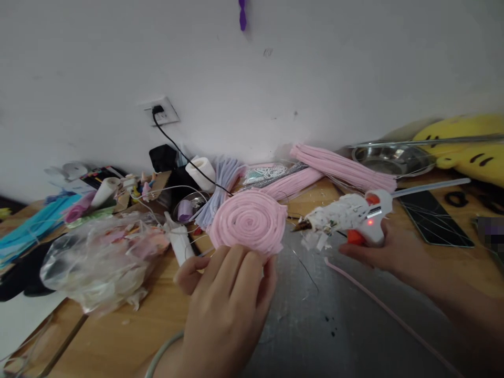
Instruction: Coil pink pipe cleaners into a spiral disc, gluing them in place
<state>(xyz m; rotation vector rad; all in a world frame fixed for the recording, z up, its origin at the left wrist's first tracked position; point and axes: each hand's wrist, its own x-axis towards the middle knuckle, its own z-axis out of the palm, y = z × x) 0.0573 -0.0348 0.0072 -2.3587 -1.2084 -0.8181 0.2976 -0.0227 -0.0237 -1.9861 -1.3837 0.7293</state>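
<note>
A pink coiled disc, wound in a flat spiral from what looks like pipe cleaner, is pinched at its lower edge by my left hand. My right hand grips a white hot glue gun by its handle, thumb and fingers round it. The gun's nozzle, crusted with white bits, points left toward the disc and stays a little apart from it. Its red light is on, and a clear glue stick sticks out of the back. One loose pink pipe cleaner lies on the grey mat below.
Bundles of pink pipe cleaners lie at the back, near a metal bowl. A phone rests at the right. To the left are a plastic bag, blue pipe cleaners and a black cord plugged into the wall.
</note>
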